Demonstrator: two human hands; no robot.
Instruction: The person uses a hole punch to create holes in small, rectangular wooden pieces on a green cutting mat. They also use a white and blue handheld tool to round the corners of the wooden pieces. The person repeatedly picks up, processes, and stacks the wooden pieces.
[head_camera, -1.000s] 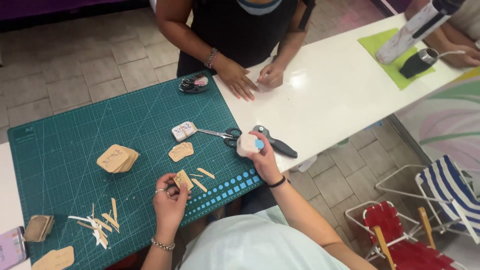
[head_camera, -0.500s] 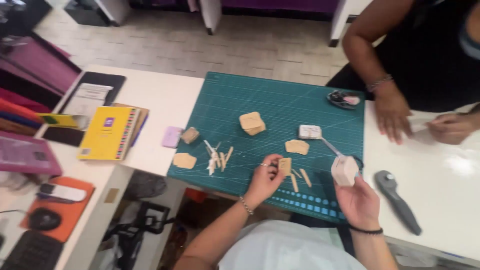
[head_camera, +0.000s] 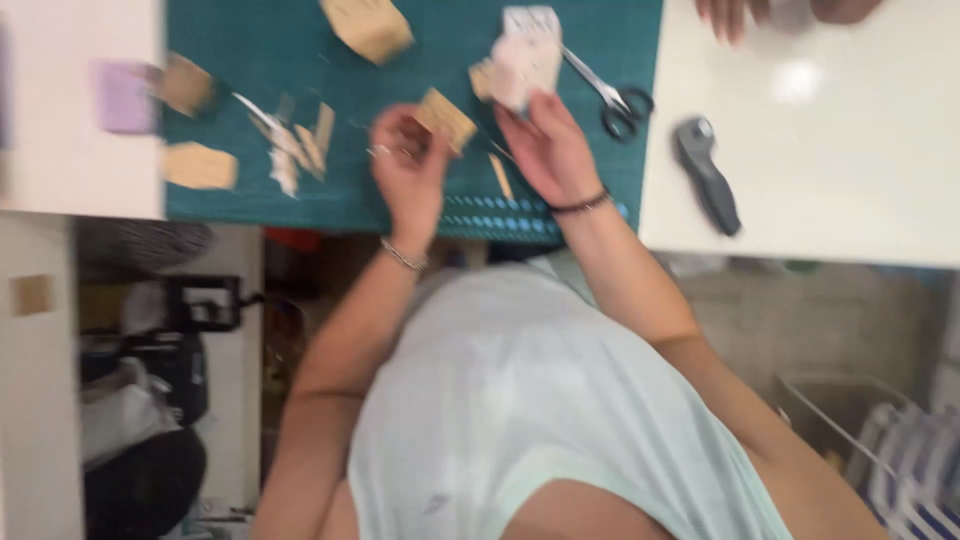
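Near the top centre of the frame, our left hand (head_camera: 410, 165) pinches a small tan cardboard piece (head_camera: 447, 117), while our right hand (head_camera: 548, 150) grips a whitish paper piece (head_camera: 527, 62) over the green cutting mat (head_camera: 300, 200). Scissors (head_camera: 612, 95) lie just right.

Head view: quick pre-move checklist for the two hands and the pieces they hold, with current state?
1. Left hand has the tan cardboard piece pinched: ok.
2. Right hand has the white piece gripped at its fingertips: ok.
3. Both hands are over the green cutting mat: ok.
4. Scissors lie apart from the fingers, at the mat's edge: ok.
5. Dark rotary cutter lies on the white table, clear of both hands: ok; blade guard cannot tell.
6. Picture sharp enough to judge how the pieces line up: not ok, motion blur.
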